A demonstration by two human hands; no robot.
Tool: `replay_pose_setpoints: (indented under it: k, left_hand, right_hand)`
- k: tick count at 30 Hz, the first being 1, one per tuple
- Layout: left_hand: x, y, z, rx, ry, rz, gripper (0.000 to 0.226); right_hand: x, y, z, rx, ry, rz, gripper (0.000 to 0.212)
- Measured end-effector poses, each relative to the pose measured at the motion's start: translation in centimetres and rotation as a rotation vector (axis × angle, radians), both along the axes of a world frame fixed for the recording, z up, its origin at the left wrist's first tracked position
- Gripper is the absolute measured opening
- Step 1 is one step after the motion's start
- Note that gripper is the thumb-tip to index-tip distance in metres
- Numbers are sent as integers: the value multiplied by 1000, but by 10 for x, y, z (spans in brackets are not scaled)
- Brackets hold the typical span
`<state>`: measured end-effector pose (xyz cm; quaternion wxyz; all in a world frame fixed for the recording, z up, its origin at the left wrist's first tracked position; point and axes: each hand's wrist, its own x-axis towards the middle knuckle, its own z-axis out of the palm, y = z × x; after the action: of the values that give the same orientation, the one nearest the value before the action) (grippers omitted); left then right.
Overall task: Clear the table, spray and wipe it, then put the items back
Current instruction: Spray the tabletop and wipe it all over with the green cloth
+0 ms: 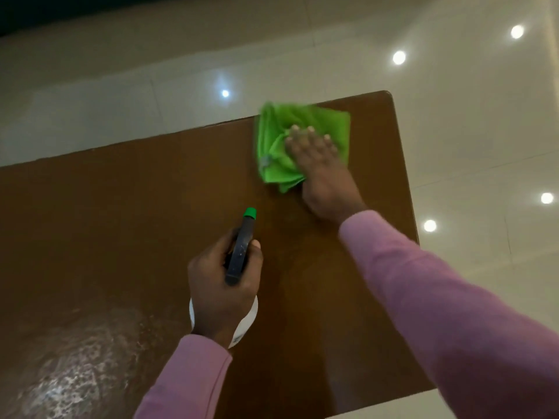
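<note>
The brown wooden table (pixel 121 213) fills most of the view and carries no items. A crumpled bright green cloth (pixel 281 131) lies near its far right corner, pressed flat under my right hand (pixel 317 164); the cloth's far edge is blurred. Over the middle of the table, my left hand (pixel 223 285) grips a spray bottle (pixel 240 252) with a dark head, a green nozzle tip and a white body mostly hidden below the hand. The nozzle points toward the far edge. Both arms wear pink sleeves.
A wet, shiny patch (pixel 75 358) covers the near left part of the tabletop. Glossy cream floor tiles (pixel 469 116) with reflected ceiling lights surround the table's far and right edges.
</note>
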<state>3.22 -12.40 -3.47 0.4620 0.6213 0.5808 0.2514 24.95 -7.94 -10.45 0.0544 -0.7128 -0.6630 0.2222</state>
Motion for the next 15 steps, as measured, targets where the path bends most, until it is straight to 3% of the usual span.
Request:
replay_pose_setpoints:
  k: [4, 6, 8, 12, 13, 15]
  left_hand:
    - [1, 0, 3, 32, -33, -7, 9]
    - [4, -3, 3, 40, -18, -10, 12]
    - [4, -5, 3, 27, -7, 7, 16]
    - [2, -3, 3, 40, 22, 12, 15]
    - [2, -2, 2, 44, 18, 25, 15]
    - [2, -1, 2, 32, -13, 50, 12]
  right_hand:
    - [73, 11, 2, -63, -73, -535, 66]
    - [48, 27, 0, -59, -109, -626, 67]
    - [-5, 40, -2, -40, -63, -492, 71]
    - [-87, 36, -3, -24, 15, 160, 76]
    - [-74, 34, -2, -19, 16, 234, 76]
    - [-25, 27, -2, 1, -6, 154, 76]
